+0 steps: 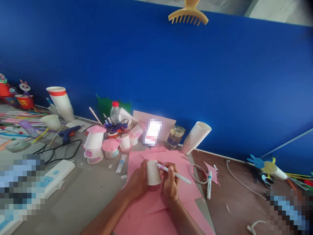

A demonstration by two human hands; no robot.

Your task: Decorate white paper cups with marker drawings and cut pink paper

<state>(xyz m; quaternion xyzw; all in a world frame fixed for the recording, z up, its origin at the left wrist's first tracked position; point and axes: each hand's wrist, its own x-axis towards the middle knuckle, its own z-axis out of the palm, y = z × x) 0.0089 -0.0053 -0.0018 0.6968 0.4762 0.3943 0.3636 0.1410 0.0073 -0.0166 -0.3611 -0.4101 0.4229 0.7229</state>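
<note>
A white paper cup (pixel 153 174) is gripped at its left side by my left hand (pixel 138 175), its wider rim facing down toward me. In my right hand (pixel 171 182) is a white marker (pixel 181 178) with a purple end; that end points at the cup's upper right side. Whether the tip touches the cup I cannot tell. Both hands are over pink paper sheets (pixel 181 195) on the grey table. A glue-like tube (pixel 121 164) lies left of the sheets, and a second capped marker (pixel 209 185) lies to their right.
Pink-topped cup pieces (pixel 95 140) stand at the left, near a blue glue gun (pixel 69 132) and a white power strip (pixel 60 173). Behind the sheets are a glass jar (pixel 175 138), leaning stacked cups (pixel 197 137) and a blurred bright screen (pixel 153 130). A tape roll (pixel 198 174) lies at the right.
</note>
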